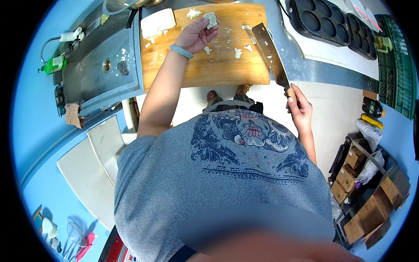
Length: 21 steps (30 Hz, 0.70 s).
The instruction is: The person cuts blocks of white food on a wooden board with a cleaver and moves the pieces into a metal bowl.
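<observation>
My left hand, a pale bangle on its wrist, holds a crumbly whitish piece of food above a wooden cutting board. In my right hand is the wooden handle of a cleaver, its broad blade slanting over the board's right edge. A large white block, perhaps dough or tofu, lies at the board's far left corner. Small pale scraps are scattered over the board, and another lies near its far edge.
A steel sink with a scouring pad adjoins the board on the left. Black moulded pans stand on the counter at right. Cardboard boxes and a rack are low on the right. A green bottle is beside the sink.
</observation>
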Each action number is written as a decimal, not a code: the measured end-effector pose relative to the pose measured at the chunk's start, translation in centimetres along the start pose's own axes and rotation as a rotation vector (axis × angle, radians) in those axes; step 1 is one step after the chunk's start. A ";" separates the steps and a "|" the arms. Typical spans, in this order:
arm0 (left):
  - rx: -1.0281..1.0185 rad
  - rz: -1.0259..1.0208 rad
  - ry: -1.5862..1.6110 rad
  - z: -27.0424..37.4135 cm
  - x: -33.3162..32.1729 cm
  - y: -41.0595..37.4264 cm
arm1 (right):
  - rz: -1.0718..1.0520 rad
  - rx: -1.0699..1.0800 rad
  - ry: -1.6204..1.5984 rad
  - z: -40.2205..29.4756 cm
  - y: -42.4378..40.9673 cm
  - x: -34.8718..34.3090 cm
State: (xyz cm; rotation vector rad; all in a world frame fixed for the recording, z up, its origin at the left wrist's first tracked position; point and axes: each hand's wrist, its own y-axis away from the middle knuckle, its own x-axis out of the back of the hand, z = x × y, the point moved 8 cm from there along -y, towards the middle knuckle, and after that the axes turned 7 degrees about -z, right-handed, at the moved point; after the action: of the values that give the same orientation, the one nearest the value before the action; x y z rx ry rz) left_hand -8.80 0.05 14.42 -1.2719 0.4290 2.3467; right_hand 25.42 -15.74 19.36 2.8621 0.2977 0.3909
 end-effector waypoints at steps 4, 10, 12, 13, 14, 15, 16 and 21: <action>-0.014 -0.016 -0.044 0.4 -0.1 0.2 | -0.004 -0.007 0.006 -0.2 0.0 -0.3; 0.089 0.530 -0.944 -0.7 4.9 0.2 | -0.007 -0.032 0.013 0.5 0.1 0.0; -0.026 0.531 -1.369 -0.9 5.4 -2.2 | 0.012 -0.016 0.023 0.5 0.1 0.3; -0.082 0.532 -1.586 -1.0 5.0 -3.2 | 0.017 -0.006 0.025 0.6 0.0 0.3; -0.074 0.563 -1.671 -1.1 3.0 -4.1 | 0.012 -0.021 0.031 0.9 0.0 0.5; -0.068 0.598 -1.757 -0.8 0.7 -4.8 | -0.010 -0.025 0.044 1.1 -0.1 0.7; -0.077 0.582 -1.769 -1.2 0.5 -5.4 | -0.041 -0.026 0.056 1.2 -0.2 0.8; -0.504 0.517 -1.829 -1.5 -1.2 -5.0 | -0.101 -0.013 0.105 1.0 -1.3 1.5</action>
State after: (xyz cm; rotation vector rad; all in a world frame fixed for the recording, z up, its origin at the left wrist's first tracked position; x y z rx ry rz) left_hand -4.64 3.34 14.30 1.2560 -0.5248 2.9266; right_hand 26.90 -14.34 18.49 2.8051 0.4552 0.5228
